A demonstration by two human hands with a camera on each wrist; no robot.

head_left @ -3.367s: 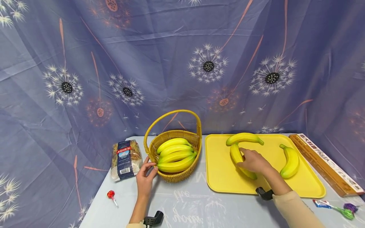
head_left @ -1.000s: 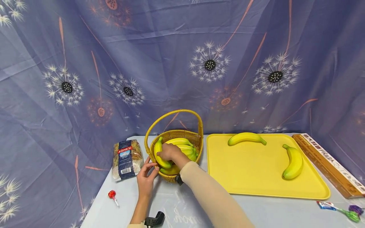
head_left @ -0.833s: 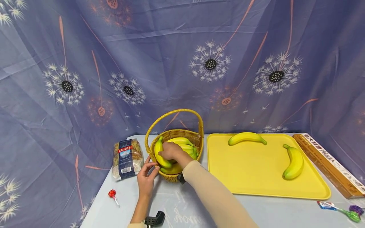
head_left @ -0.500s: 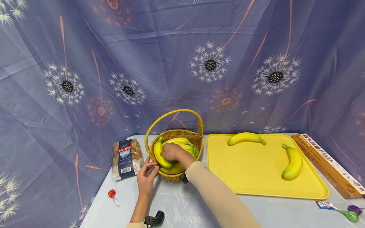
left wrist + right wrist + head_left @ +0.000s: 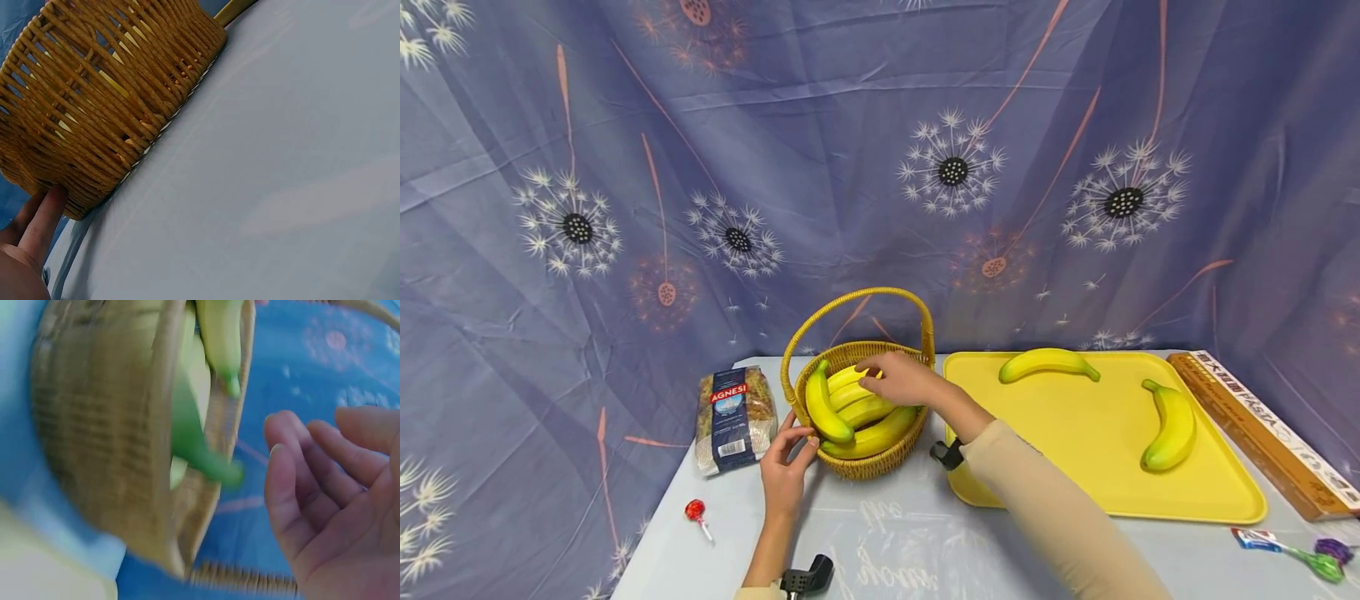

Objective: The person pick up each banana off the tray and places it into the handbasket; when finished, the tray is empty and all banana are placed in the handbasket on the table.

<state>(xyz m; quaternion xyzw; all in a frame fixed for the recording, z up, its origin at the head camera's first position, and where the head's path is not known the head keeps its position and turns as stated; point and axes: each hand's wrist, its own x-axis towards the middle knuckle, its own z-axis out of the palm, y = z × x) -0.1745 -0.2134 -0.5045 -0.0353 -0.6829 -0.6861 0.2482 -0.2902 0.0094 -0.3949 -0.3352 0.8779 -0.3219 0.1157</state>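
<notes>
Hovering over a wicker basket (image 5: 880,457) of bananas (image 5: 861,408) at the desk's centre, the right hand (image 5: 901,379) is relaxed, its grip empty — the left hand (image 5: 784,479) touches the basket's near-left side with straight fingers.

Yellow bananas (image 5: 857,412), golden wicker basket (image 5: 865,462)

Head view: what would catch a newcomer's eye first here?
The wicker basket heaped with bananas at the table's middle, the left hand touching its near side and the right hand open above the fruit. Beside it, on the right, a bright yellow tray holds two loose bananas.
</notes>
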